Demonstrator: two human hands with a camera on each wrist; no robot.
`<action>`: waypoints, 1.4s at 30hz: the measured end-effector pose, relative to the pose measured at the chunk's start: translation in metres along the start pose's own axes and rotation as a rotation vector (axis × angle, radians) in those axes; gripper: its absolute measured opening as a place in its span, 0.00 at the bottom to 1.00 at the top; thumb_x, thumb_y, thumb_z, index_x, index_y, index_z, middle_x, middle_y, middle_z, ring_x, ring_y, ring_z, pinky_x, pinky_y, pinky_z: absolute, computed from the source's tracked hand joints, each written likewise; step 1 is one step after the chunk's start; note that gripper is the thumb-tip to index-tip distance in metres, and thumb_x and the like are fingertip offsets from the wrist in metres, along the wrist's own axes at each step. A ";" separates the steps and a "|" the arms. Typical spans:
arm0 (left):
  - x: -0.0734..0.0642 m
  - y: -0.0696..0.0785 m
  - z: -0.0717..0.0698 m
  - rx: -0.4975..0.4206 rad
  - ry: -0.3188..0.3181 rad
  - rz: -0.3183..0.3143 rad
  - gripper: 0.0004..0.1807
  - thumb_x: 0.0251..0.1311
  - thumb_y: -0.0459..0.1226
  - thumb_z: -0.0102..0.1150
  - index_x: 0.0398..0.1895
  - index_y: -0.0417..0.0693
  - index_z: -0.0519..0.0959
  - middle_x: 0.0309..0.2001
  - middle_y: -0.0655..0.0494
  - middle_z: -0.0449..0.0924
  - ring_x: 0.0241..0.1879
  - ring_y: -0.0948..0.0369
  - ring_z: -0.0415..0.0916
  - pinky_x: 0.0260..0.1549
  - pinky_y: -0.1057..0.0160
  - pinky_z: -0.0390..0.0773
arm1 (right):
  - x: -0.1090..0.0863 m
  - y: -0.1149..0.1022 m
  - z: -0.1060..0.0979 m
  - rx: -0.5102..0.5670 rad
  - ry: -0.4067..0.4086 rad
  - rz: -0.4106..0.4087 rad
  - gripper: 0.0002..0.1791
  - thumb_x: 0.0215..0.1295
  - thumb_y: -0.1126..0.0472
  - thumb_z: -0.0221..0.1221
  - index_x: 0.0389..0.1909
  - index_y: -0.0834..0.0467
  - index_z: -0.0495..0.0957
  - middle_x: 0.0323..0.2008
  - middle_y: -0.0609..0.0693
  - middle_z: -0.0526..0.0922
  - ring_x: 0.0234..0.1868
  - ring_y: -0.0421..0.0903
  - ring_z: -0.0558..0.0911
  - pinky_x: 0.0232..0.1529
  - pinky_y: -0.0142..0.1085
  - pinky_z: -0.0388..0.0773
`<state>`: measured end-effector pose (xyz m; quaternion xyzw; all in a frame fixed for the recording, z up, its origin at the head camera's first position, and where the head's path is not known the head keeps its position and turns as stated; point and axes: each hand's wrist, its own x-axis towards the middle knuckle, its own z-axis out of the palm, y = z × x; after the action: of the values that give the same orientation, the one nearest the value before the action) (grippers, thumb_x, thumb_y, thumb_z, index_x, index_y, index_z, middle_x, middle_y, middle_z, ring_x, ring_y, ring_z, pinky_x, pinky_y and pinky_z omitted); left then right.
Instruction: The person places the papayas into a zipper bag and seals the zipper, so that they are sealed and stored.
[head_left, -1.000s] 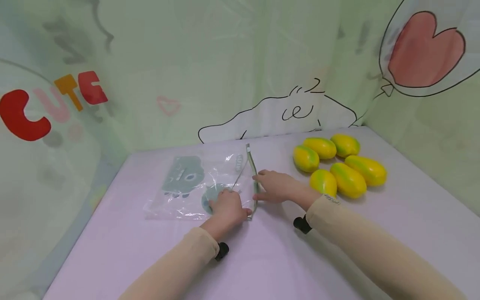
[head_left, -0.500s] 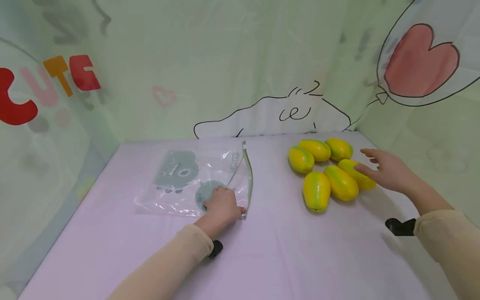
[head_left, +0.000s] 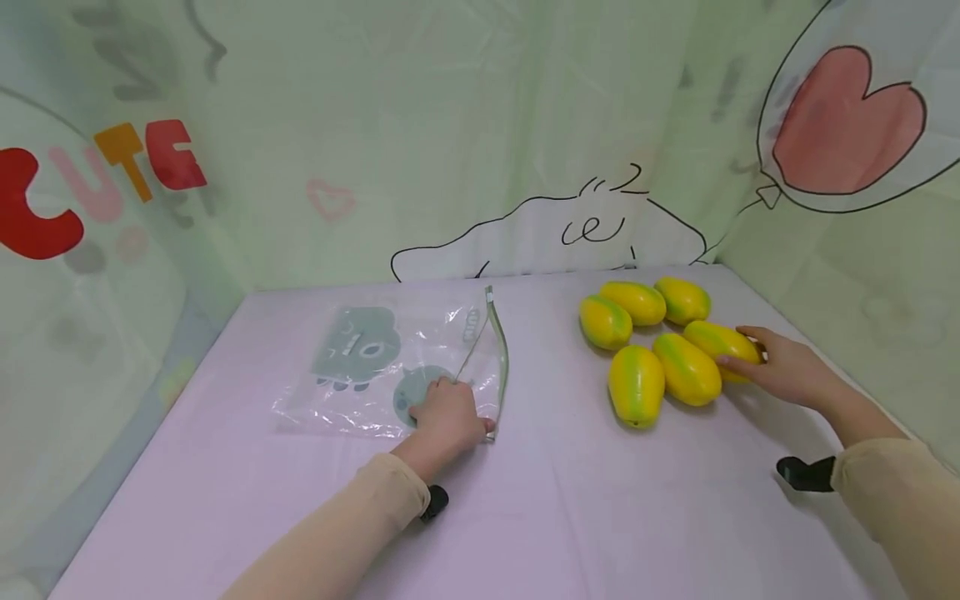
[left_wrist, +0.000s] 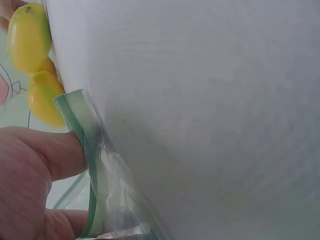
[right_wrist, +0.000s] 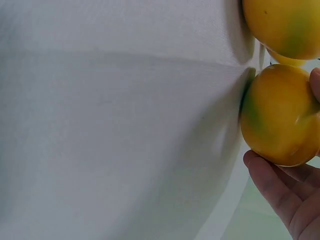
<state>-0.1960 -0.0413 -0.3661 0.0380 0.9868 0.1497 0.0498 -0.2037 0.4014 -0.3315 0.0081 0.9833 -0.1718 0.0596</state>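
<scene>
A clear zip bag [head_left: 356,346] with grey-green cartoon prints lies flat on the table, its green-edged mouth facing right and parted. My left hand [head_left: 448,417] lies over the bag near that mouth, fingers bent on the film. In the left wrist view the thumb [left_wrist: 65,152] meets the green zip strip [left_wrist: 75,115]. At the right, my right hand [head_left: 791,367] grips the outer end of a yellow papaya [head_left: 712,337] streaked with green. The right wrist view has this papaya [right_wrist: 280,117] between the thumb and the fingers [right_wrist: 280,187], low by the tablecloth.
Several similar papayas stand close by, among them a front one [head_left: 636,387], one beside the gripped one [head_left: 686,371], and a back one [head_left: 682,300]. A pale lilac cloth [head_left: 555,500] covers the table. Printed curtains [head_left: 480,125] rise behind and at both sides.
My right hand has left the bag's mouth, swung right over the papayas and come down onto one. My left hand has stayed on the bag.
</scene>
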 end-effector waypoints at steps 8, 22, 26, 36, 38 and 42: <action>0.000 -0.001 0.000 0.008 0.002 -0.004 0.35 0.55 0.54 0.74 0.53 0.33 0.81 0.54 0.38 0.78 0.62 0.45 0.72 0.55 0.28 0.73 | -0.007 -0.001 -0.013 -0.011 0.037 -0.024 0.49 0.76 0.38 0.51 0.73 0.77 0.50 0.62 0.84 0.63 0.55 0.78 0.70 0.54 0.71 0.71; 0.000 0.000 -0.006 0.028 -0.007 -0.011 0.35 0.55 0.54 0.73 0.54 0.34 0.81 0.55 0.38 0.77 0.63 0.45 0.72 0.56 0.28 0.73 | -0.004 -0.103 -0.045 -0.006 0.092 -0.210 0.46 0.73 0.43 0.59 0.78 0.66 0.52 0.65 0.72 0.69 0.59 0.72 0.75 0.53 0.61 0.80; 0.000 0.000 -0.004 0.036 -0.002 -0.013 0.36 0.55 0.55 0.73 0.54 0.34 0.81 0.54 0.38 0.78 0.62 0.46 0.72 0.55 0.28 0.74 | 0.005 -0.151 -0.030 0.009 0.050 -0.331 0.43 0.72 0.47 0.62 0.77 0.64 0.57 0.65 0.66 0.73 0.55 0.62 0.79 0.57 0.58 0.79; 0.001 0.001 -0.001 0.045 -0.013 -0.009 0.34 0.54 0.55 0.74 0.51 0.36 0.82 0.52 0.40 0.78 0.59 0.47 0.72 0.53 0.29 0.75 | 0.037 -0.227 0.038 -0.064 -0.111 -0.479 0.39 0.70 0.48 0.64 0.76 0.58 0.63 0.70 0.60 0.74 0.64 0.58 0.75 0.70 0.59 0.68; 0.001 0.001 -0.001 0.055 -0.020 -0.012 0.34 0.54 0.55 0.73 0.52 0.36 0.82 0.52 0.40 0.78 0.59 0.46 0.72 0.53 0.29 0.75 | 0.045 -0.235 0.049 -0.065 -0.136 -0.481 0.39 0.70 0.48 0.64 0.76 0.58 0.63 0.71 0.60 0.73 0.66 0.59 0.75 0.71 0.58 0.68; 0.002 0.002 -0.002 0.071 -0.037 -0.015 0.36 0.56 0.56 0.72 0.55 0.35 0.80 0.54 0.39 0.77 0.60 0.46 0.71 0.54 0.28 0.75 | 0.056 -0.249 0.064 -0.053 -0.159 -0.475 0.39 0.69 0.49 0.64 0.76 0.59 0.63 0.71 0.61 0.73 0.67 0.59 0.74 0.72 0.57 0.68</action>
<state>-0.1976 -0.0395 -0.3635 0.0351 0.9906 0.1135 0.0675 -0.2610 0.1454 -0.3139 -0.2386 0.9540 -0.1550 0.0949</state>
